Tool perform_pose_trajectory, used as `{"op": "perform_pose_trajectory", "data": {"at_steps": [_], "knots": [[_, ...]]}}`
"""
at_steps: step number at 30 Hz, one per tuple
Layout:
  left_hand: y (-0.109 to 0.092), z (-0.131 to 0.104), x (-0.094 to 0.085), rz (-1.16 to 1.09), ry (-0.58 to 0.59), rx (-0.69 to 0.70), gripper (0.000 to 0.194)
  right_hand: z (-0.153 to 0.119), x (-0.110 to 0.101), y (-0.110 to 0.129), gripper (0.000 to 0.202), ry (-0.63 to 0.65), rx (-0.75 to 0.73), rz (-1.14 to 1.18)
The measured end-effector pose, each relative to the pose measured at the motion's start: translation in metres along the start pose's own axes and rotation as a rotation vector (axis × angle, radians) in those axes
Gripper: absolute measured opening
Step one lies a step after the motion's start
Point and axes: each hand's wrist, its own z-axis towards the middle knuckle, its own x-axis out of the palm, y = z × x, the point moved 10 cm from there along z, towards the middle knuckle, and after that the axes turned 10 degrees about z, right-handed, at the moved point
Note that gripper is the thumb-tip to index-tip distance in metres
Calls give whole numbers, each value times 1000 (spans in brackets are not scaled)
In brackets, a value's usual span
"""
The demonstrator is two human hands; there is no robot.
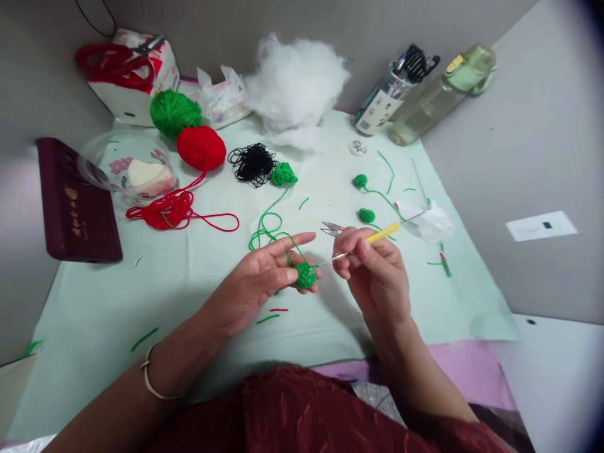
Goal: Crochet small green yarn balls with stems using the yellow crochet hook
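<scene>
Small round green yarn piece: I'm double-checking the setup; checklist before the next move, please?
1. Small round green yarn piece in left hand: ok.
2. Yellow-handled metal hook in right hand: ok.
3. Hook tip through a loop: cannot tell, too small.
4. Thin green yarn strand free of curls: not ok, it loops beside the left hand.
5. Silver metal scissor blades well clear of right hand: not ok, they show right beside it.

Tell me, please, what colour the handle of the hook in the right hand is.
The hook's handle is yellow, best seen in the head view.
</scene>
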Motion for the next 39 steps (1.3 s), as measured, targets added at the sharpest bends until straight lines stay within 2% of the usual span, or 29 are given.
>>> {"op": "perform_pose_trajectory", "data": {"at_steps": [3,8,15,19,21,25,31,35,39], "knots": [[0,0,-3,61,-33,19,60,-4,10,1,17,68,-32,-20],[3,-2,-11,186,-154,22,71,-14,29,10,13,154,-238,-384],[0,-3,-13,219,-181,49,88,-12,26,1,15,189,-190,-234],[-3,-2,-14,269,-175,68,98,-13,28,0,15,222,-181,-267],[-5,-1,-16,295,-180,77,97,-13,27,0,16,206,-180,-260],[-8,-1,-17,331,-185,80,93,-11,21,-8,14,166,-116,-99],[-12,-2,-14,364,-155,78,86,-9,23,-13,13,208,-58,3],[-13,-2,-15,428,-164,76,83,-10,26,-5,13,274,-109,-94],[-16,-2,-18,528,-239,113,76,-17,37,13,15,342,-268,-355]]}}
